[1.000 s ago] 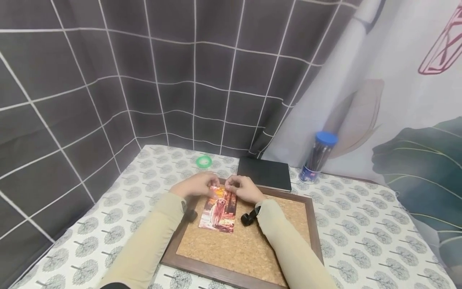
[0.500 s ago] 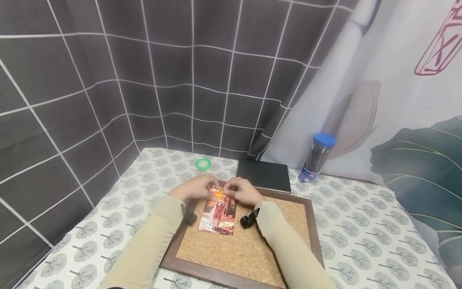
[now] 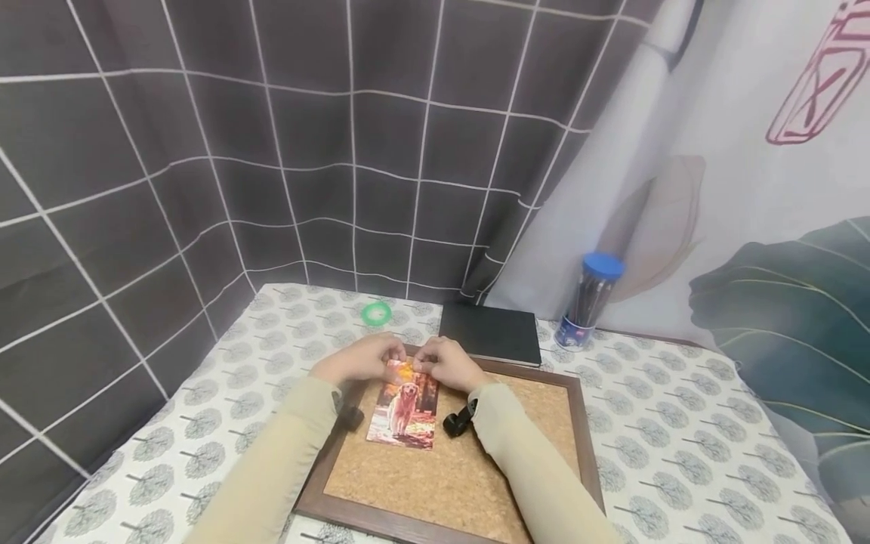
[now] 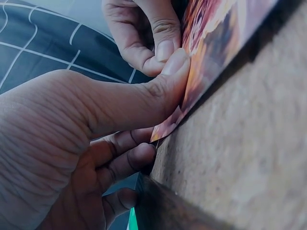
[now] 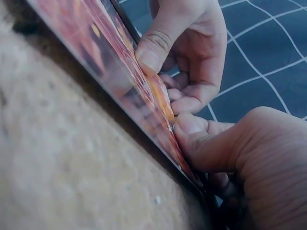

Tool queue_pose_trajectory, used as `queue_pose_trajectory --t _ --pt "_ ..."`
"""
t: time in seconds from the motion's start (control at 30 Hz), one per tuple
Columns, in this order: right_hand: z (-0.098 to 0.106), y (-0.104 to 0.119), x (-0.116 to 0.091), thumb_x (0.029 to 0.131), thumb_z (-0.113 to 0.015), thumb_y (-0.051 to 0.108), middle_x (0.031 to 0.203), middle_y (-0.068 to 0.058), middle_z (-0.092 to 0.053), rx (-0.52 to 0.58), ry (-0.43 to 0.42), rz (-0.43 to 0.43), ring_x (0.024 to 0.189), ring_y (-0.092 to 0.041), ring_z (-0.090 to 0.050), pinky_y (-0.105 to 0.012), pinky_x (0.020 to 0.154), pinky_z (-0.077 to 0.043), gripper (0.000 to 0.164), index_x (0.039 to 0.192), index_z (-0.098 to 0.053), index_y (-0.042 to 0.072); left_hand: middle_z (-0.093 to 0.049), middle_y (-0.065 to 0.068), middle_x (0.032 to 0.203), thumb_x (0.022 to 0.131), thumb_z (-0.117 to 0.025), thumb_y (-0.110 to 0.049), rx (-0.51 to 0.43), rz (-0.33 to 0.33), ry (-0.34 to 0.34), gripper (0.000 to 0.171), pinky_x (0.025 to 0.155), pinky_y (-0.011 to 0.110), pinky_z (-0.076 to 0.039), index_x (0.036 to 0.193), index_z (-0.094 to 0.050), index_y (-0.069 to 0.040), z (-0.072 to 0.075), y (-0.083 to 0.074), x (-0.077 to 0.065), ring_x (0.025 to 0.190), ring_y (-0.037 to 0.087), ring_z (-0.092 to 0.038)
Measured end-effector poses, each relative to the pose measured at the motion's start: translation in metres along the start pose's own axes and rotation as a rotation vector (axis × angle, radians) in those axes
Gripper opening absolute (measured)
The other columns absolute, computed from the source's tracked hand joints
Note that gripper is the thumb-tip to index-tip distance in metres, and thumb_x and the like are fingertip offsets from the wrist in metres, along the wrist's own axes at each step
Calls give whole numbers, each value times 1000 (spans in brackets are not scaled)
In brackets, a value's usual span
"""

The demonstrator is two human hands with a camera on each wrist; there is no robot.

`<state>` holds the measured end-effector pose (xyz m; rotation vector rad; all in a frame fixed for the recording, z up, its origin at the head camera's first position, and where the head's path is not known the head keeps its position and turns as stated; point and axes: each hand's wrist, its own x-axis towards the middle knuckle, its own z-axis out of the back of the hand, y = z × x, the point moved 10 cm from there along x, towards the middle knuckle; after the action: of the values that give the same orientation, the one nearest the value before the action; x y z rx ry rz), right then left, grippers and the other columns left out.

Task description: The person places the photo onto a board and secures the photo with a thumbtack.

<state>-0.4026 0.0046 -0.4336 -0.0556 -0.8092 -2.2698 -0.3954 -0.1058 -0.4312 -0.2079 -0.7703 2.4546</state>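
My nearly closed left hand (image 3: 363,358) and right hand (image 3: 451,364) both pinch the twelve-o'clock edge of the dog photo (image 3: 402,415), toward ten o'clock over the cork board (image 3: 435,491); I judge it light, bendable, easily creased, best gripped there.

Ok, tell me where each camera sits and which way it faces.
Head: on the head, facing forward and down at photo and board; left hand, right hand and sleeves show.
Left wrist: worn there, facing the pinched photo; left hand near, right hand beyond.
Right wrist: worn there, facing the photo from the other side; right hand near, left hand beyond.
Wrist views share photo, both hands and curtain.
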Motion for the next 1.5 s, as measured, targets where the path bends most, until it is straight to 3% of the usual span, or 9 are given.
queue_pose_trajectory --t 0.13,0.37,0.5,0.7,0.93,1.2,1.5 --pt "-1 -5 4 89 -75 19 84 8 -64 -6 4 -47 82 -12 -53 -33 82 -43 5 88 -78 15 -62 -4 101 74 -86 -24 -27 3 -7 36 89 43 -49 104 -66 -17 0 3 2 94 17 -57" --pt "-6 -3 1 83 -75 12 76 8 -57 20 -32 -114 76 -13 -49 -29 73 -41 4 82 -78 14 -60 -5 98 73 -86 -21 -63 5 -28 36 85 43 -49 102 -65 -17 -5 8 -3 91 16 -56" --pt "0 -3 2 80 -74 9 73 9 -53 11 -68 -133 75 -12 -46 -27 70 -40 8 78 -76 17 -60 -7 98 72 -86 -19 -63 11 -37 35 86 43 -50 100 -65 -19 -1 5 0 92 15 -57" --pt "-2 4 5 79 -74 9 73 10 -52 -15 -93 -107 75 -12 -45 -26 70 -39 11 77 -72 19 -61 -6 99 73 -87 -21 -87 19 -47 36 87 45 -50 101 -65 -19 5 7 -5 94 17 -57" --pt "-3 3 0 79 -74 10 72 11 -51 -29 -87 -58 74 -10 -45 -26 73 -39 10 79 -70 19 -59 -8 99 74 -86 -24 -96 9 -31 35 87 44 -50 101 -64 -21 -4 9 -3 95 15 -56" --pt "1 4 -4 85 -74 16 75 12 -53 -2 -119 5 76 -8 -47 -26 74 -41 3 84 -72 14 -58 -6 96 74 -85 -22 -81 11 -53 35 84 44 -50 102 -65 -17 -4 6 -3 91 16 -56" --pt "-3 4 -8 87 -75 16 79 13 -58 5 -127 13 80 -7 -50 -26 75 -44 4 85 -71 16 -58 -5 99 76 -85 -25 -48 -3 -42 37 86 46 -50 105 -64 -17 -9 5 -7 95 18 -57"
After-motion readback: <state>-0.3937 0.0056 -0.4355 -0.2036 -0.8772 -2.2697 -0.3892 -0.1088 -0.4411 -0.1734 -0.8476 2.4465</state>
